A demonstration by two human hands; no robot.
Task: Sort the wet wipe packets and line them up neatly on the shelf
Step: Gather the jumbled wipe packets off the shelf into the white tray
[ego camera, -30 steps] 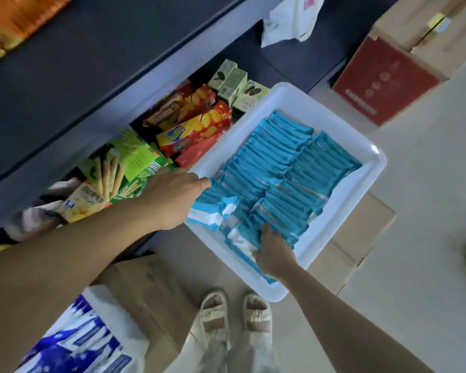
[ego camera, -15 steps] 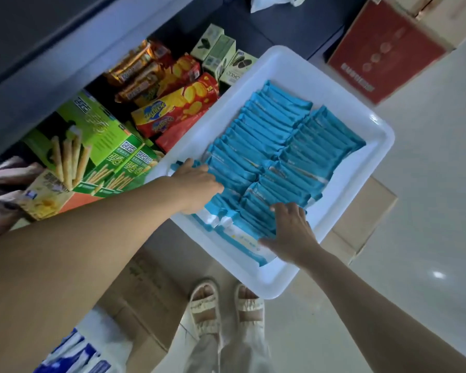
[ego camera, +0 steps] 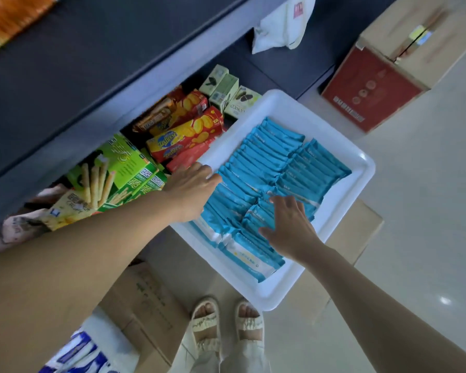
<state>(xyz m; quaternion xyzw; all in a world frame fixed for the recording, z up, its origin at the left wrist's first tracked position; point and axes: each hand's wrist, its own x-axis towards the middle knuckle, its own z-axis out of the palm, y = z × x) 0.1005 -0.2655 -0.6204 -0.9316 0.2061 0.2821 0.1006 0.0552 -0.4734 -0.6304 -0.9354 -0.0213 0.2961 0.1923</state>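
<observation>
A white tray (ego camera: 342, 184) holds several blue wet wipe packets (ego camera: 269, 157) standing on edge in two long rows. At the near end, a few packets (ego camera: 249, 255) lie flatter, showing white faces. My left hand (ego camera: 193, 191) rests at the left side of the left row, fingers touching the packets' ends. Over the near part of the rows, my right hand (ego camera: 289, 227) lies flat with spread fingers on the packet tops.
The tray sits on cardboard boxes (ego camera: 353, 238) in front of a dark shelf unit (ego camera: 92, 84). Green biscuit-stick boxes (ego camera: 124, 168), red cracker boxes (ego camera: 189, 135) and pale green cartons (ego camera: 223, 87) fill the lower shelf. A red box (ego camera: 371, 90) stands at the back right. My sandalled feet (ego camera: 226, 324) are below.
My right hand has moved from the near end of the rows up onto the middle packets and spread flat. My left hand has slid farther along the left row. The near packets lie tidier.
</observation>
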